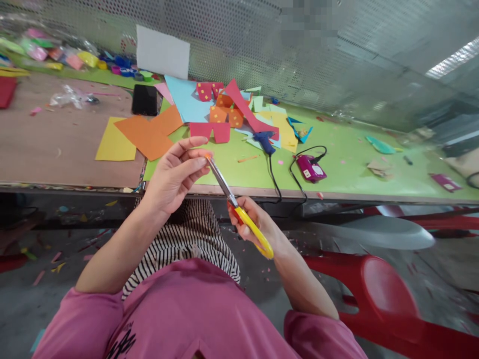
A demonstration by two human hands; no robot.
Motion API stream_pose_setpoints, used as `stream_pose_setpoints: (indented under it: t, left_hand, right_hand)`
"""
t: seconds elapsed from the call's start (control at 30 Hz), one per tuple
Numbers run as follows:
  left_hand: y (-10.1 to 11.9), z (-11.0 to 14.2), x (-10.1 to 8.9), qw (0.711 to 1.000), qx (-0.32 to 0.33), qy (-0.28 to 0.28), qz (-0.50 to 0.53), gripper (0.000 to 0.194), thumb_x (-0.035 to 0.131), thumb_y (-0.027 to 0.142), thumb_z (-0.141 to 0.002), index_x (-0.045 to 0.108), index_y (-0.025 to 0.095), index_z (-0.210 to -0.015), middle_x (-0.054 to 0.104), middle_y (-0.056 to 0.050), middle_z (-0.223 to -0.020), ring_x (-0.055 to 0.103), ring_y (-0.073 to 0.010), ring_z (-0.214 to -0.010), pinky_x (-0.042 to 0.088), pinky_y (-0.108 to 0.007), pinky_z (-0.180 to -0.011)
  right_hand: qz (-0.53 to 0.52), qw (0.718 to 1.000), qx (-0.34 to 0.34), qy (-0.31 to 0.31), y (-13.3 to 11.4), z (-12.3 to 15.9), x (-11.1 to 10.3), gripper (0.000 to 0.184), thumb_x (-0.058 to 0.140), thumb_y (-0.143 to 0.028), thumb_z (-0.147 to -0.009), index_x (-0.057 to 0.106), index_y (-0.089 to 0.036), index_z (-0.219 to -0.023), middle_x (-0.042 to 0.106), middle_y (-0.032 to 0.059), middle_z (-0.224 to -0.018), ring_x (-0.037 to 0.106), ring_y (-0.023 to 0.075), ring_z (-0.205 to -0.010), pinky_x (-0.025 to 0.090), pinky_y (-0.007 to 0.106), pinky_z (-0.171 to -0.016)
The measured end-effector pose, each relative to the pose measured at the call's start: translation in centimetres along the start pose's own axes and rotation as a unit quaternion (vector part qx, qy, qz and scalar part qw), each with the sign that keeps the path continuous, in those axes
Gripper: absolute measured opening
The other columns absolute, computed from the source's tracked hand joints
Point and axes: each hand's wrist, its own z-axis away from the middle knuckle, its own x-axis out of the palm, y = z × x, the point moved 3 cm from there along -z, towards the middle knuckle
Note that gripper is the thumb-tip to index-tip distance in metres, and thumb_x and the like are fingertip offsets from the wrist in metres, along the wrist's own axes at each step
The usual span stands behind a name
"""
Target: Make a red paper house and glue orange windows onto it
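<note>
My right hand (250, 219) grips a pair of scissors (251, 227) with yellow and red handles. Their metal blades slant up and to the left, nearly together, with the tips at the fingertips of my left hand (178, 172). Between my left thumb and fingers a small orange piece of paper (207, 156) is pinched, mostly hidden. Both hands are raised in front of the table's near edge. Just beyond the left hand lie red paper glasses-like shapes (220, 133) and orange paper sheets (147, 137).
Behind the hands, a blue glue gun (265, 142) lies with its cord beside a purple power socket (311, 168). A black phone (144, 99), a yellow sheet (115, 142) and paper scraps are on the table. A red chair (389, 284) stands at the right.
</note>
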Motion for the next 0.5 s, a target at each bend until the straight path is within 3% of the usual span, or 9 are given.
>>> stream_pose_setpoints:
  t: [0.2, 0.5]
  left_hand:
    - [-0.01, 0.09, -0.14, 0.999, -0.025, 0.026, -0.006, 0.022, 0.08, 0.009, -0.077, 0.074, 0.023, -0.094, 0.078, 0.004, -0.08, 0.072, -0.0068, -0.068, 0.059, -0.011, -0.064]
    - [-0.35, 0.49, 0.58, 0.986, -0.115, 0.07, 0.096, 0.02, 0.069, 0.006, -0.088, 0.071, 0.022, -0.1, 0.075, 0.006, -0.081, 0.072, -0.0057, -0.069, 0.058, -0.013, -0.066]
  right_hand:
    - [0.014, 1.0, 0.003, -0.002, 0.06, 0.27, -0.09, 0.067, 0.079, -0.077, -0.07, 0.05, -0.023, -0.098, 0.054, -0.004, -0.08, 0.041, 0.0073, -0.06, 0.029, 0.023, -0.051]
    - [0.011, 1.0, 0.009, 0.007, -0.36, 0.62, 0.2, 0.062, 0.08, -0.071, -0.073, 0.05, -0.023, -0.098, 0.056, -0.0038, -0.08, 0.044, 0.0086, -0.062, 0.03, 0.023, -0.054]
